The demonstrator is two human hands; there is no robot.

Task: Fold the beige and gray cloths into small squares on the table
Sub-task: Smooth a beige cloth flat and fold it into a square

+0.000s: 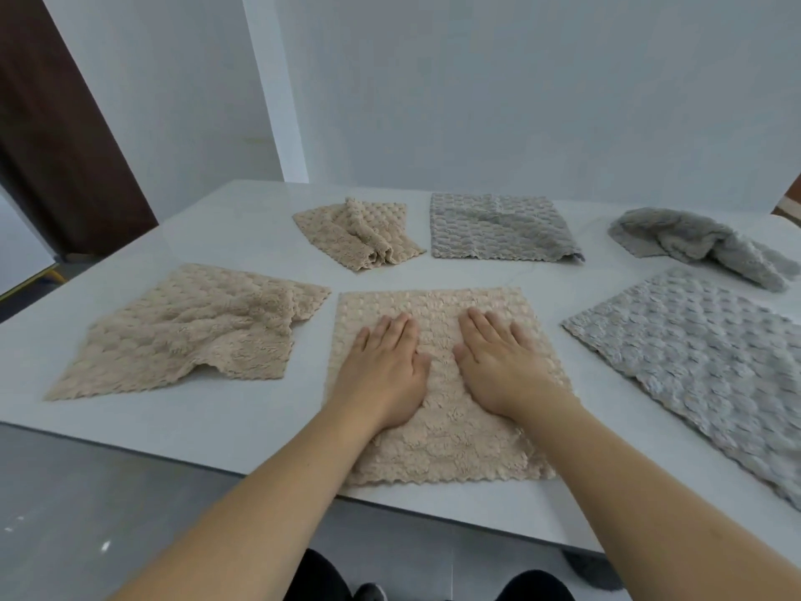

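A beige cloth [437, 444] lies spread flat at the table's near edge, right in front of me. My left hand [383, 370] and my right hand [498, 362] both press flat on its middle, fingers straight, side by side. To the left lies a second beige cloth [190, 331], partly folded over and wrinkled. A third beige cloth [357, 234] sits rumpled further back. A gray cloth [498, 227] lies flat at the back centre, another gray cloth [702, 366] spreads flat at the right, and a crumpled gray cloth [702, 242] lies at the far right.
The white table [225, 236] ends close to me, with gray floor [86, 505] below its near edge. A white wall stands behind the table and a dark brown door [56, 136] is at the left. My dark-clothed knees show below the table edge.
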